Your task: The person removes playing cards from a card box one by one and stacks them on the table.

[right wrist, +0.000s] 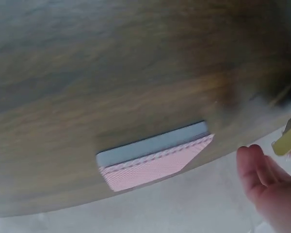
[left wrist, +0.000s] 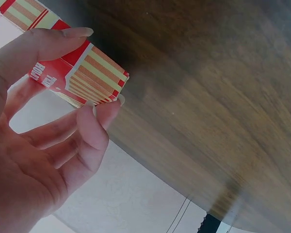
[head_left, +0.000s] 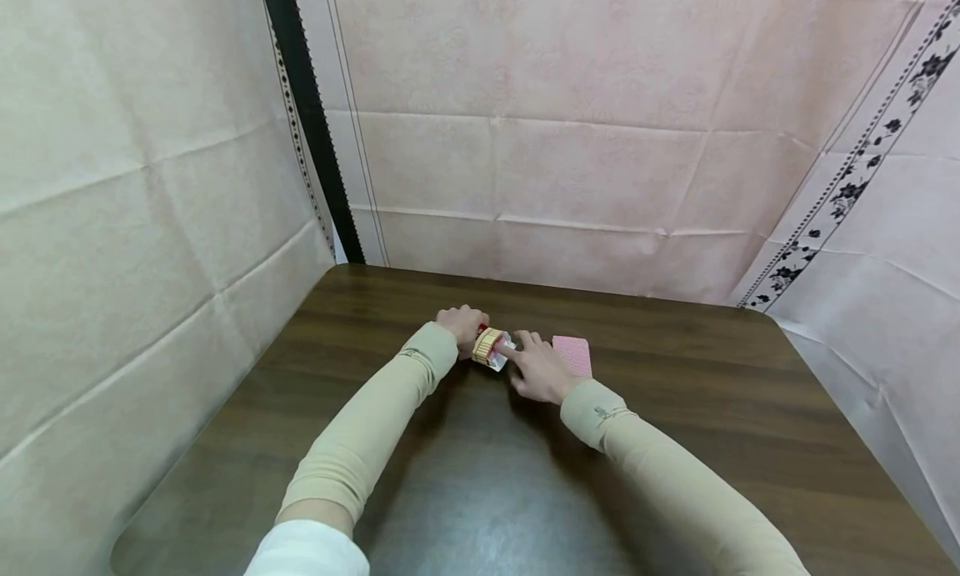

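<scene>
Near the far side of the table, my left hand (head_left: 462, 326) grips a small card box (head_left: 487, 345) with red panels and yellow stripes. The left wrist view shows the thumb (left wrist: 53, 46) on one face of the striped box (left wrist: 94, 73) and fingertips along its lower edge. One end of the box, with pale flaps, faces my right hand (head_left: 538, 369). Its outstretched finger reaches to that end, and the other fingers are loosely bent. Just right of this hand lies a pink patterned deck of cards (head_left: 572, 356), stacked flat with pale edges in the right wrist view.
A dark brown wooden table (head_left: 450, 459) with rounded corners carries everything. Pale creased cloth (head_left: 600, 167) hangs behind its far edge, and more cloth (head_left: 112, 226) hangs on the left. A dark strip (head_left: 311, 117) runs down at the back left corner.
</scene>
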`<state>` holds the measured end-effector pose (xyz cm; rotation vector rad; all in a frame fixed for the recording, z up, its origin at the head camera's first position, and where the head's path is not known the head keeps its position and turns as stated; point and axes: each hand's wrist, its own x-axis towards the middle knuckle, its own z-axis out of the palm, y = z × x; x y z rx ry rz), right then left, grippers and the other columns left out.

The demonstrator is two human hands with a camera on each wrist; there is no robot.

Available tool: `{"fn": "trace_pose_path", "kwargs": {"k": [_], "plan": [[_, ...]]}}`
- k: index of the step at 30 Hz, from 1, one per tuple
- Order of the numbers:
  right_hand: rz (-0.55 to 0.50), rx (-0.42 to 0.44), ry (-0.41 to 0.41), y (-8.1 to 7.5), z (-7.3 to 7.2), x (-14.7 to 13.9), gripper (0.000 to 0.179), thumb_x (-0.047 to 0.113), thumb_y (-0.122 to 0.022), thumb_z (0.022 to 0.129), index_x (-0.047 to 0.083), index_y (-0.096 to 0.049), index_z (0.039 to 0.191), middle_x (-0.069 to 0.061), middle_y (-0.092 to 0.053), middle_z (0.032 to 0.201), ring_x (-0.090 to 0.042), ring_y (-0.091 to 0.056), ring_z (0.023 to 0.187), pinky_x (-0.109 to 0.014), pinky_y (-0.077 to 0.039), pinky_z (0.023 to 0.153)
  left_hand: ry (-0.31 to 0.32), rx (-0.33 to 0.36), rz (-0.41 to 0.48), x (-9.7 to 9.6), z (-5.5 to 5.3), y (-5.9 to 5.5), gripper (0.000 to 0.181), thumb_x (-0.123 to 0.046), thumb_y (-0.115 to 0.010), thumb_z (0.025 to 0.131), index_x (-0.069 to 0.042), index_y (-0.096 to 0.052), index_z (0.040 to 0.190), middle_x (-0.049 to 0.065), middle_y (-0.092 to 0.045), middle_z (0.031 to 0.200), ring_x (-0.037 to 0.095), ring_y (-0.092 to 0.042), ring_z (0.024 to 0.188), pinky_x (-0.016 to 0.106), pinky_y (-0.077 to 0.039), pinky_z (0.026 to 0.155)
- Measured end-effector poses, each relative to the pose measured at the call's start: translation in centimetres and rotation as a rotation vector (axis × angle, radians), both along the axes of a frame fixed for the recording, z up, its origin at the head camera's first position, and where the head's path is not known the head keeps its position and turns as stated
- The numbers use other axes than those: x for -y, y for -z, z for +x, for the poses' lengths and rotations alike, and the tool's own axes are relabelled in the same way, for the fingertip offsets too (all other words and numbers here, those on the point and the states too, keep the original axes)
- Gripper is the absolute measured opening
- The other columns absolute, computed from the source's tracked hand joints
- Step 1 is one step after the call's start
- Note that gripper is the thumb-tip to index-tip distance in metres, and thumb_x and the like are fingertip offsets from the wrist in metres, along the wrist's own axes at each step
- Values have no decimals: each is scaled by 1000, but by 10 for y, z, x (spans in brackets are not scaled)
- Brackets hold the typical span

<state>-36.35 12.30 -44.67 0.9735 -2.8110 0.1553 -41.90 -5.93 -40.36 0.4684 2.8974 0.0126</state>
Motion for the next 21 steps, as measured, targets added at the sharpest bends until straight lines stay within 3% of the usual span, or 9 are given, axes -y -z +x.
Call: {"fn": "trace_pose_path", "kwargs": {"k": [9,21], "plan": [[78,81,39,0,-4,12,44,15,-61,83,15,-58,127,-29,-23,153,-44,-38,131,-57,-40,101,36,-3,-13,-10,0,-2,59,0,-79,68,-25,-60,119,5,-62,114,25,-56,91,42,-50,74],[0,35,14,4,-3,4,39,14,-60,84,17,-61,123,-27,-34,150,-42,-44,127,-55,-44,95,45,16,-35,-11,-2,0,50,-5,-74,74,-23,-58,118,6,-61,114,24,-56,93,41,-48,76]]}}
